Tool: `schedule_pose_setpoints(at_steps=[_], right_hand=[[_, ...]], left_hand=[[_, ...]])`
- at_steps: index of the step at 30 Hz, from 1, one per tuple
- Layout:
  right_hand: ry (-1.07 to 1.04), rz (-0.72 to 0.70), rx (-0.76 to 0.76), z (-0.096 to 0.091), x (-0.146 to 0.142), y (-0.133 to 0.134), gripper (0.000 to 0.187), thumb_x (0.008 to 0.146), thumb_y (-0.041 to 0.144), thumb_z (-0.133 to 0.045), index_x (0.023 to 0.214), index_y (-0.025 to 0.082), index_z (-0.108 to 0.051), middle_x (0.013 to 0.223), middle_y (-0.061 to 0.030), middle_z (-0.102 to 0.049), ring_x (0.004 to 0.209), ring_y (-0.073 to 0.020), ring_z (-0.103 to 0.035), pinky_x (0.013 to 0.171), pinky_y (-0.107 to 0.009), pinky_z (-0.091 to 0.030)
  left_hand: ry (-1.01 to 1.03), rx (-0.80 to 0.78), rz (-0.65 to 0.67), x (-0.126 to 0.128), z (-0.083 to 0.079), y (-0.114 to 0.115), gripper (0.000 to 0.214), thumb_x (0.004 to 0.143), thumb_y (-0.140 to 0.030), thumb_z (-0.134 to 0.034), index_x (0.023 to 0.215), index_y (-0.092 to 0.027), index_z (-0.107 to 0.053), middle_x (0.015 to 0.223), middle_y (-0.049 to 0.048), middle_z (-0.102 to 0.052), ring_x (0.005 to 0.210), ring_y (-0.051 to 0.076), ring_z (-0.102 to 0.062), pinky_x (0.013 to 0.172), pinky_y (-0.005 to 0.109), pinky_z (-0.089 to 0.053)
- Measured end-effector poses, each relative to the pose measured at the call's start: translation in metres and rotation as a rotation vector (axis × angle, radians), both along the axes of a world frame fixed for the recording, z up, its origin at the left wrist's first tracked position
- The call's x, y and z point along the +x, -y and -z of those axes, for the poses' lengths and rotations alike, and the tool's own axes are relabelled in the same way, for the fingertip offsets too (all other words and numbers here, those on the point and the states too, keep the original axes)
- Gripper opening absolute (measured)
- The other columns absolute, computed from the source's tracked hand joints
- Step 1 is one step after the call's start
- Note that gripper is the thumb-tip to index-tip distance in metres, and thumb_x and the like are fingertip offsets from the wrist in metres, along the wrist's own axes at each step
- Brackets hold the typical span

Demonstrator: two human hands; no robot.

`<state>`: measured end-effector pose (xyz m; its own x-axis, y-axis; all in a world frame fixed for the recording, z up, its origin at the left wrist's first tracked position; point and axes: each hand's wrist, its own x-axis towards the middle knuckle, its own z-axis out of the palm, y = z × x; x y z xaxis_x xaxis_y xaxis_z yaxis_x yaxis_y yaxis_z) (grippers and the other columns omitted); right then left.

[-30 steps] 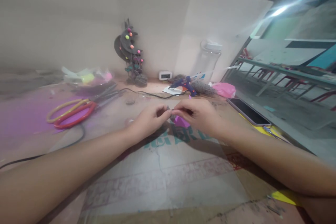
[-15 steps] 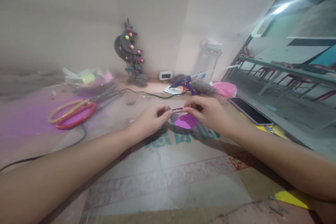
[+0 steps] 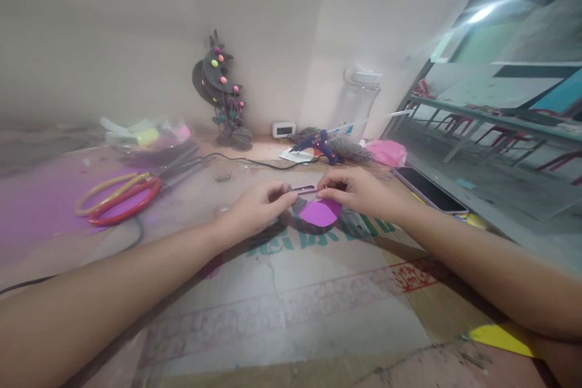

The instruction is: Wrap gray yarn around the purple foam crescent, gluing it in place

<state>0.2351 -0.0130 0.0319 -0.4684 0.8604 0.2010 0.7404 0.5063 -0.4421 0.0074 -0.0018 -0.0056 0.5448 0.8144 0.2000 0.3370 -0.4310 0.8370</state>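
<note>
My left hand (image 3: 266, 206) is closed in a pinch on the left end of a slim mauve hair clip (image 3: 304, 190) with a long slot, together with a small grey felt-like piece (image 3: 299, 204). At the clip's right end, the thumb and forefinger of my right hand (image 3: 352, 189) are pinched together. A rounded purple piece (image 3: 321, 213), like felt or paper, hangs just below the clip, its upper edge by my right fingertips. Whether it is joined to the grey piece is hidden. Both hands are held over the cardboard-covered table (image 3: 273, 315).
Red-and-yellow-handled scissors (image 3: 125, 197) lie left on purple sheet material. Behind my hands are a blue glue gun (image 3: 318, 144), a small white clock (image 3: 284, 130), grey yarn (image 3: 345, 149) and a clear bottle (image 3: 359, 103). A phone (image 3: 430, 189) lies right; a dark moon-shaped ornament (image 3: 220, 91) stands behind.
The mauve clip has turned, so its slot shows more plainly. More of the purple piece is visible below it. Both hands keep their pinch; the whole view has shifted slightly.
</note>
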Motion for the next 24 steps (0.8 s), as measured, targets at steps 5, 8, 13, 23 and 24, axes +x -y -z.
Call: schedule_pose_setpoints(at_steps=[5, 8, 13, 23, 24], right_hand=[[0.005, -0.017, -0.021, 0.002, 0.001, -0.002, 0.020, 0.089, 0.033, -0.057, 0.085, 0.017, -0.069, 0.070, 0.0003, -0.064, 0.063, -0.0114, -0.053, 0.058, -0.024, -0.037], [0.006, -0.019, -0.009, 0.003, 0.001, -0.003, 0.021, 0.088, 0.034, -0.058, 0.085, 0.016, -0.069, 0.069, 0.0006, -0.063, 0.062, -0.0109, -0.052, 0.057, -0.023, -0.035], [-0.017, -0.025, 0.021, 0.008, 0.000, -0.003, 0.021, 0.088, 0.035, -0.059, 0.084, 0.016, -0.068, 0.064, 0.0022, -0.060, 0.058, -0.0097, -0.049, 0.056, -0.022, -0.033], [0.032, -0.031, 0.057, 0.006, 0.003, -0.004, 0.022, 0.089, 0.034, -0.058, 0.086, 0.016, -0.069, 0.069, 0.0001, -0.064, 0.062, -0.0112, -0.053, 0.058, -0.023, -0.036], [0.038, -0.022, 0.062, 0.004, 0.003, -0.004, 0.022, 0.089, 0.035, -0.057, 0.086, 0.017, -0.069, 0.069, -0.0001, -0.064, 0.062, -0.0114, -0.053, 0.058, -0.024, -0.037]], left_hand=[[-0.008, -0.004, 0.033, -0.001, 0.003, -0.002, 0.032, 0.089, -0.043, -0.047, 0.068, -0.019, -0.049, 0.060, -0.0023, -0.051, 0.056, 0.012, -0.044, 0.050, 0.024, -0.031], [-0.028, 0.031, 0.040, -0.002, 0.005, -0.003, 0.033, 0.089, -0.042, -0.048, 0.067, -0.018, -0.049, 0.058, -0.0030, -0.048, 0.055, 0.011, -0.042, 0.049, 0.024, -0.030], [-0.049, 0.031, 0.064, -0.001, 0.006, -0.002, 0.032, 0.090, -0.042, -0.047, 0.069, -0.018, -0.051, 0.061, -0.0014, -0.054, 0.055, 0.011, -0.042, 0.049, 0.024, -0.030], [-0.017, -0.027, 0.118, -0.002, 0.007, 0.000, 0.033, 0.089, -0.045, -0.048, 0.071, -0.018, -0.052, 0.060, -0.0015, -0.052, 0.052, 0.011, -0.040, 0.046, 0.022, -0.028], [-0.014, -0.024, 0.126, -0.002, 0.007, -0.001, 0.033, 0.090, -0.045, -0.048, 0.071, -0.018, -0.053, 0.059, -0.0017, -0.052, 0.052, 0.011, -0.040, 0.046, 0.023, -0.028]])
